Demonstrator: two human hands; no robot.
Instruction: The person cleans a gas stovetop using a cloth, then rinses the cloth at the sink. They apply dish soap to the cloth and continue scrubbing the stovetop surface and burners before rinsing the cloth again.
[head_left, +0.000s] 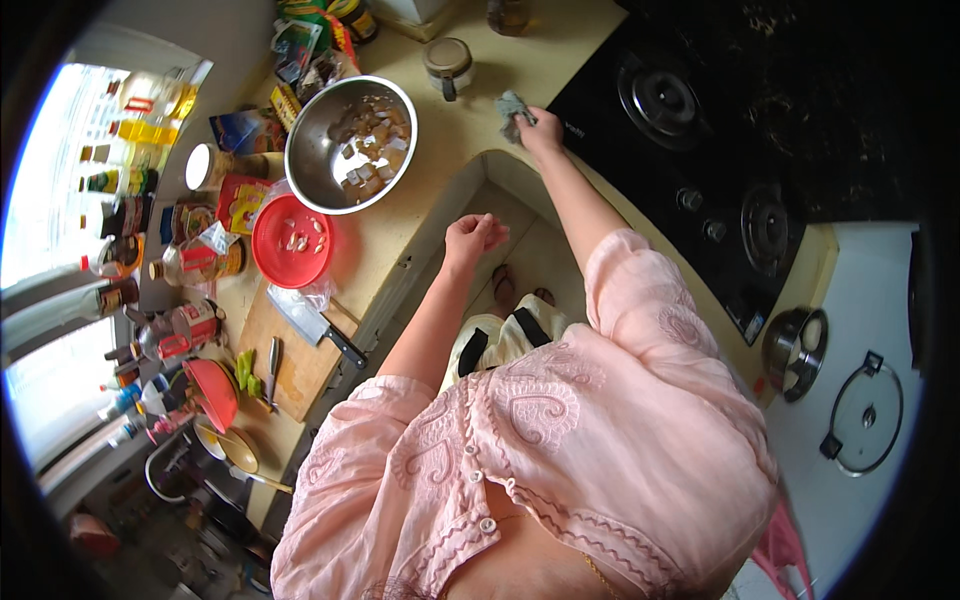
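Note:
My right hand (541, 131) is closed on a grey-green cloth (516, 112), which lies against the counter beside the black gas stove (640, 150). Over the floor in front of me, my left hand (476, 237) hangs in the air with its fingers curled together; nothing shows in it. To its left stands a large steel bowl (305, 155) holding brownish translucent cubes (376, 140). Nearest the cloth, a lidded jar (448, 66) with a handle sits on the counter (470, 125).
Left of me are a red colander (265, 262) with garlic cloves, a cleaver (312, 325) and a knife (272, 370) on a wooden board (300, 385), and green peppers (245, 370). Bottles (185, 330) line the window side. A steel pot (795, 350) stands right, near a glass lid (866, 416).

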